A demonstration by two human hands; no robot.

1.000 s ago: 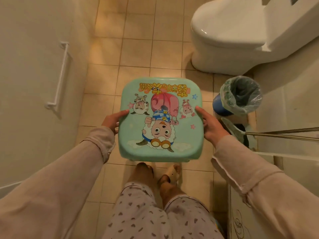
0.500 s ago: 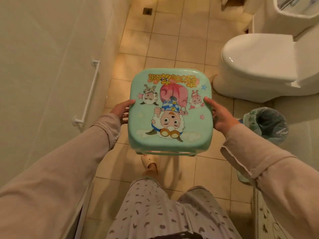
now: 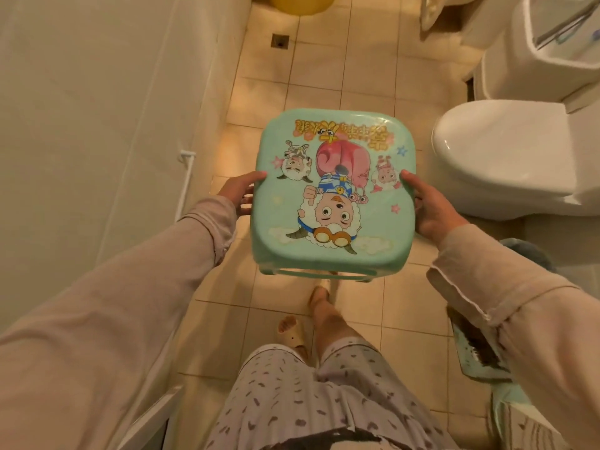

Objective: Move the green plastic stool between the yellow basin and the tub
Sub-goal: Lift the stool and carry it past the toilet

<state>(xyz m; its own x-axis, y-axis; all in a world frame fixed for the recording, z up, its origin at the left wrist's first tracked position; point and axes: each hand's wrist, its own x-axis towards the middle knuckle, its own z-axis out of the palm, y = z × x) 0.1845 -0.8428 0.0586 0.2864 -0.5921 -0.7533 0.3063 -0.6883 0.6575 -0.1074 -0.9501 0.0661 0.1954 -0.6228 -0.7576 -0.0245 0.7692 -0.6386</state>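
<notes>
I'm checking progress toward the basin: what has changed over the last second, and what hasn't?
The person has walked forward along the tiled floor: the toilet has slid from far ahead to the right side, the lined bin has dropped almost out of view, and the yellow basin and floor drain have come into sight ahead. Unchanged: the left hand and right hand still hold the green stool by its sides, seat up.

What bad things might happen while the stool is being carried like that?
The green stool is held only at its side edges by the left hand and right hand, so it might slip and drop onto the feet right below. It also hides the floor ahead, so a trip is possible. The toilet sits close on the right and might get bumped.
</notes>
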